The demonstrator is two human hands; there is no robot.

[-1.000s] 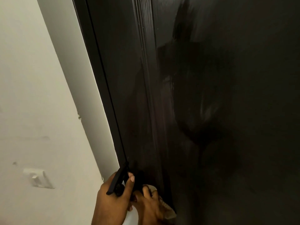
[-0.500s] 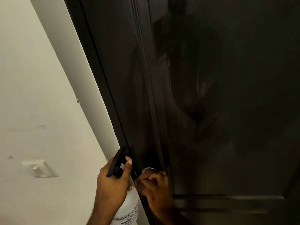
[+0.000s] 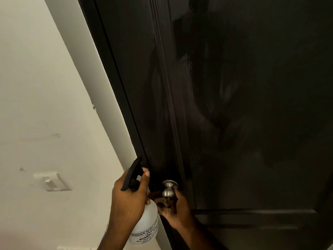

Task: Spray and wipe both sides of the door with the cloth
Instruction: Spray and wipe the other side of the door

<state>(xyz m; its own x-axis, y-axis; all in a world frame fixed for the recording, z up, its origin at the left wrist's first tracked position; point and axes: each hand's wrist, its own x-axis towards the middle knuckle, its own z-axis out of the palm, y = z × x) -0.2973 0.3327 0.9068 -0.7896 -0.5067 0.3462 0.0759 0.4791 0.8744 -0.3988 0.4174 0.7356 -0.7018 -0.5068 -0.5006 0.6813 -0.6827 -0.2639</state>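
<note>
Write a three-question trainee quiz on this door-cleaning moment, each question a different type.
1. True or false: the left hand holds the spray bottle by its neck.
2. The right hand is at: A) the light switch B) the door knob C) the door frame.
3. Fill in: smeared wipe marks show on the dark ____.

Key: 1 true; 2 B; 3 door.
</note>
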